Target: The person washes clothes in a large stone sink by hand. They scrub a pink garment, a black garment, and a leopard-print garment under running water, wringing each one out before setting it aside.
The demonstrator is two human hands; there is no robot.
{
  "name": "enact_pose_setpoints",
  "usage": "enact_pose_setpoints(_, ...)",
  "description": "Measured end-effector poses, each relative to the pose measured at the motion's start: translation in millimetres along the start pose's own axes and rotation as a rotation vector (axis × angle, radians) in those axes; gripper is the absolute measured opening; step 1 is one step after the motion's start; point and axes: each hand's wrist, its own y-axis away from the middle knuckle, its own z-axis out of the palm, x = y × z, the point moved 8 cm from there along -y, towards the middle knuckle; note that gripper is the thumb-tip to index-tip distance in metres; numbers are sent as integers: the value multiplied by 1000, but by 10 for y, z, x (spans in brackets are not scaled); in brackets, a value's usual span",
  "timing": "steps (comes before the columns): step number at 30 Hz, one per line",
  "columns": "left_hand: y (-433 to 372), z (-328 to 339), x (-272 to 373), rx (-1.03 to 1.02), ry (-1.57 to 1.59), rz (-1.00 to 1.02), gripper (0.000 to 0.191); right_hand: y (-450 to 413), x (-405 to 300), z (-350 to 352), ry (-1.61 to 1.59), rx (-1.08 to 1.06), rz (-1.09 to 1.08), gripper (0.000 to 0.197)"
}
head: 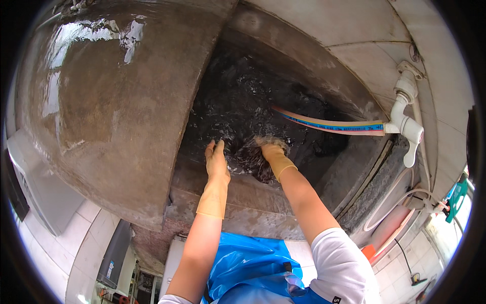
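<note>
Both of my hands wear thin yellowish rubber gloves and are over a stone or concrete basin filled with dark water (235, 98). My left hand (217, 159) is at the near left of the water, fingers pointing away and holding nothing that I can see. To its right, my right hand (272, 149) is partly in the water at a wet, dark, fibrous bundle (262, 169); its fingers are hidden, so I cannot tell its grip. Beyond my right hand, a flat striped hose (334, 126) runs from a white plastic tap (406, 123) into the basin.
A wet concrete slab (125, 114) lies left of the basin, its edge bordering the water. The basin's near rim (243, 209) stands before my blue apron (250, 258). At the right are a stone ledge (366, 182), a thin white hose (383, 205) and a tiled wall.
</note>
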Motion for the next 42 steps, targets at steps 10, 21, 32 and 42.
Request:
enact_pose_setpoints(10, 606, 461, -629, -256, 517, -405, 79, 2034, -672, -749, -2253, 762, -82, 68)
enact_pose_setpoints(21, 878, 872, -168, -559, 468, -456, 31, 2453, -813, -715, -1183, 801, 94, 61)
enact_pose_setpoints(32, 254, 548, 243, -183, -23, 270, 67, 1076, 513, -521, -1630, 1037, 421, 58)
enact_pose_setpoints(42, -645, 632, 159, -162, -2018, 945, 73, -165, 25, 38, -244, 59, 173, 56)
